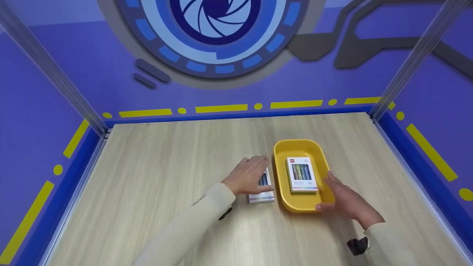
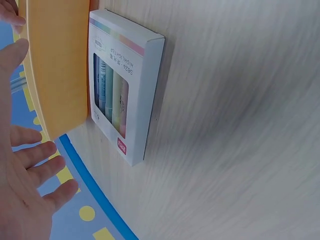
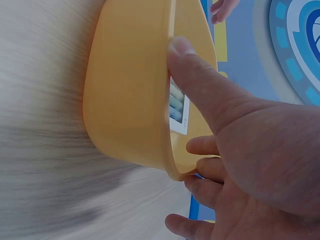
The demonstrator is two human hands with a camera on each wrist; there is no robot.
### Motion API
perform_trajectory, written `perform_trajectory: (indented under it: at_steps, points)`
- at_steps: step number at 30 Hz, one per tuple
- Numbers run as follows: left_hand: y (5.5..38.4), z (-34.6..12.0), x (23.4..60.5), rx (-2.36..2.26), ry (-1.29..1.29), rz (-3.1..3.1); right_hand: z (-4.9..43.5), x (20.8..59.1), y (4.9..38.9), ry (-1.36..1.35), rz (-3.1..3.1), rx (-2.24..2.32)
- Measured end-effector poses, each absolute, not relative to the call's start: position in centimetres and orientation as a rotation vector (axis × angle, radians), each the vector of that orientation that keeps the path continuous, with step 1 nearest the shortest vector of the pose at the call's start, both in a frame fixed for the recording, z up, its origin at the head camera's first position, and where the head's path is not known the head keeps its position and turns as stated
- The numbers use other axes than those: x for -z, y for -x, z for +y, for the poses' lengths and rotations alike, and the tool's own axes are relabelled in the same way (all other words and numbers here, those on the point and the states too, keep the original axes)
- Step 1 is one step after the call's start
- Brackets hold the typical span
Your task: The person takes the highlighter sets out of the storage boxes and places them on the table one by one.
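Observation:
A yellow plastic tray stands on the table, with a white box of highlighters lying face up inside it. Just left of the tray, another white highlighter box lies flat, its window showing several pastel pens. My left hand hovers over this box, fingers spread and apart from it in the left wrist view. At the tray's near right corner is my right hand. Its thumb touches the near rim, while its loosely bent fingers lie at the right rim.
A pale wood-grain table carries everything. Blue printed panels wall it in at the back and both sides, with metal posts at the rear corners. A dark wrist device sits by the right sleeve.

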State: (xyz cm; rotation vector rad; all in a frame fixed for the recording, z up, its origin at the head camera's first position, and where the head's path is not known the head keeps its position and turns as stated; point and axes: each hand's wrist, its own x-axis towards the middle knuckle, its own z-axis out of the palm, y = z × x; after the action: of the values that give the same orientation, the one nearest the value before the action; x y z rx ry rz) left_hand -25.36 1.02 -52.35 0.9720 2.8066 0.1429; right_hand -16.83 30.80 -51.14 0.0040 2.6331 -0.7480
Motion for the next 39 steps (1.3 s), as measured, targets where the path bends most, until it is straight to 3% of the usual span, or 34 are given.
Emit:
perform_trajectory:
  at_steps: [39]
  points:
    - [25.4,2.9,52.3,-0.109,-1.104,2.874,30.7,51.1,16.7,0.013,2.651,0.731]
